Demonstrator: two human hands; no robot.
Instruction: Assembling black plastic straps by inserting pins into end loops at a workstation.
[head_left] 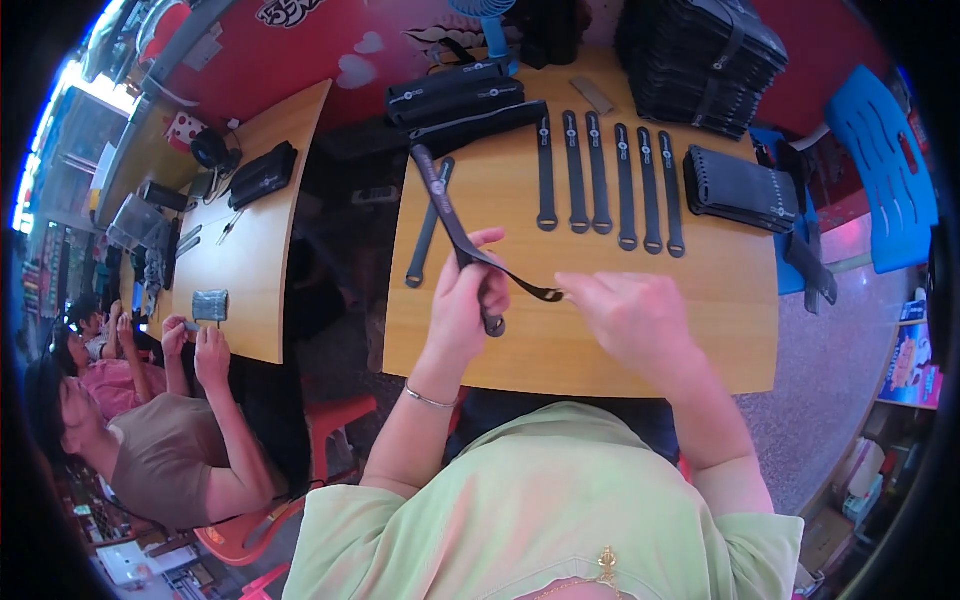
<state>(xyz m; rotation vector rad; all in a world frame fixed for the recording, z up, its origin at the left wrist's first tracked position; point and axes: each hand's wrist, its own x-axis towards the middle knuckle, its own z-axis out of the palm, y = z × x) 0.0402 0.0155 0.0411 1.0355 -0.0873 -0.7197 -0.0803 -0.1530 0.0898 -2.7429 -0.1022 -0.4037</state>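
Observation:
Black hook-and-loop straps with a slotted end lie on the wooden table. My left hand (465, 305) is closed around a black strap (440, 195), whose printed end sticks up and away to the far left. A slotted strap end (493, 325) hangs below its fingers; whether it belongs to the same strap I cannot tell. My right hand (635, 320) pinches the tip of a thin black length that runs across from the left hand. Beside the left hand, a single loose strap (430, 225) lies on the table, partly behind the held one.
Several straps (627, 190) lie side by side on the table (560, 350). Black pouches (455, 95) sit at the far left, a tall pouch stack (705, 60) and a folded pouch (740, 190) at right. A blue chair (880, 170) stands beyond. People work at another table (255, 310) on the left.

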